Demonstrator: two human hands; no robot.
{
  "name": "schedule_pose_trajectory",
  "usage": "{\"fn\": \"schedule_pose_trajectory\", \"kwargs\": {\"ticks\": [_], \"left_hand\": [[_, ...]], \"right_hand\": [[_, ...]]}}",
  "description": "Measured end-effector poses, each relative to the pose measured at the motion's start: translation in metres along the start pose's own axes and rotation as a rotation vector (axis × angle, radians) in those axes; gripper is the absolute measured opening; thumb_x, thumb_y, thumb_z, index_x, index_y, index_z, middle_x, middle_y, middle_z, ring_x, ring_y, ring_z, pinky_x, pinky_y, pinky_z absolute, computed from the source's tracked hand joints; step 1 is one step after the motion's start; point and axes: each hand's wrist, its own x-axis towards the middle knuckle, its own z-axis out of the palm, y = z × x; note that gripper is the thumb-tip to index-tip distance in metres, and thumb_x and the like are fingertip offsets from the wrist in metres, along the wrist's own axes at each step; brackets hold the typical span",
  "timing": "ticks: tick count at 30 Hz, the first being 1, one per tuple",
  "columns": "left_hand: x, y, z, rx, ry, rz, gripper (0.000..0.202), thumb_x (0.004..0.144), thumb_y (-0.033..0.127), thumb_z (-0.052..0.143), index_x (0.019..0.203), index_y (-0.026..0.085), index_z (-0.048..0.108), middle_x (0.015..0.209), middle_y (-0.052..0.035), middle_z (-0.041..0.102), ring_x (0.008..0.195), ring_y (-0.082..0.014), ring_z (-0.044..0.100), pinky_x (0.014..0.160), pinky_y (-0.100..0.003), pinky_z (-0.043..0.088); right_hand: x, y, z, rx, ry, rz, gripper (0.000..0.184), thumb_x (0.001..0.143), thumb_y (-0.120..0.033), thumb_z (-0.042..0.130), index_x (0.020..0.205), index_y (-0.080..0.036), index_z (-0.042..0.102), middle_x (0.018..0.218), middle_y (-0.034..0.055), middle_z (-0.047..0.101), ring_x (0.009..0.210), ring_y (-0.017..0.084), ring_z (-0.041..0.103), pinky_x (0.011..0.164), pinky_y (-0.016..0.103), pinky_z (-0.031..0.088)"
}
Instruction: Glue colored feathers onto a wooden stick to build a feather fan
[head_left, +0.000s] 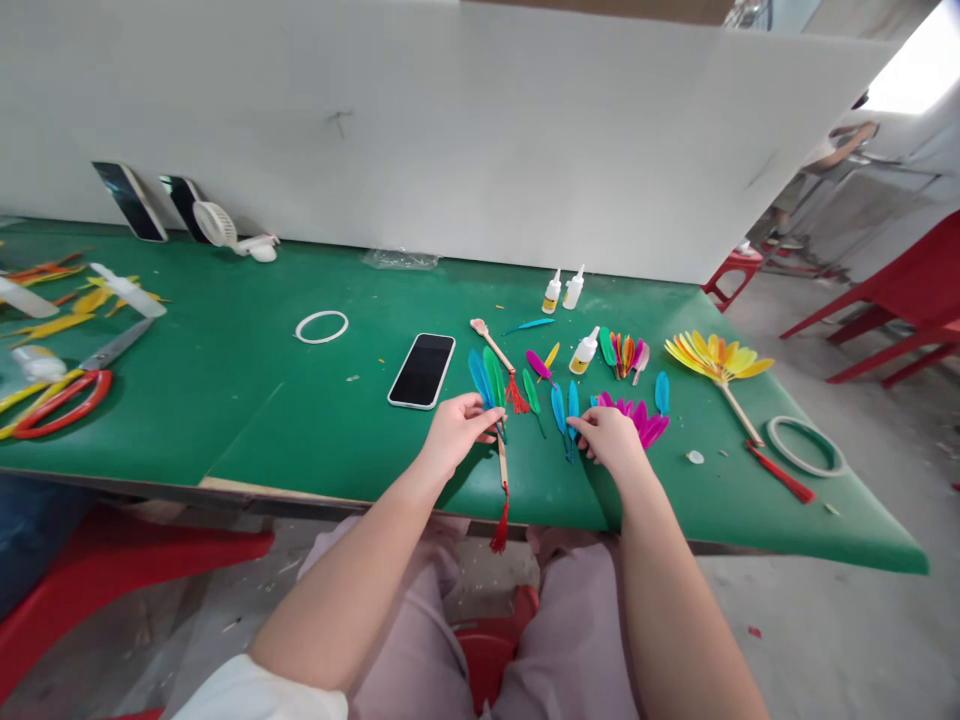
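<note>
My left hand [454, 432] is closed around the upper end of a small feather fan [502, 466] near the table's front edge. Blue and green feathers fan out above my fingers, and its wooden handle ends in a red tassel hanging past the edge. To the right, my right hand [609, 436] pinches the lower part of a blue feather [573, 398]; another blue feather [558, 408] lies just left of it. A green feather [532, 392] and a magenta feather [538, 364] lie between my hands. Magenta feathers [651, 425] are partly hidden behind my right hand.
A phone [422, 371] lies left of my hands. Beyond are a glue bottle [584, 352], two more bottles and a tasselled wooden stick [493, 345]. A yellow feather fan [718, 358] and tape roll [806, 446] lie right. Scissors [82, 385] lie far left; a white panel rises behind.
</note>
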Motion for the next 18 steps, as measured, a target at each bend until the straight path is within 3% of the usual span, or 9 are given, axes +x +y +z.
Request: {"fn": "schedule_pose_trajectory", "kwargs": {"ticks": [18], "left_hand": [[-0.0021,0.0017,-0.0004,-0.007,-0.004,-0.005,0.034,0.063,0.033,0.07,0.059,0.015,0.04,0.061,0.0005,0.062,0.056,-0.0104,0.06,0.047,-0.019,0.051]], "right_hand": [[0.0013,0.0009,0.003,0.054,0.014,0.011,0.029,0.077,-0.041,0.052,0.058,-0.019,0.049,0.044,-0.0013,0.055,0.034,0.011,0.051,0.035,0.021,0.039]]}}
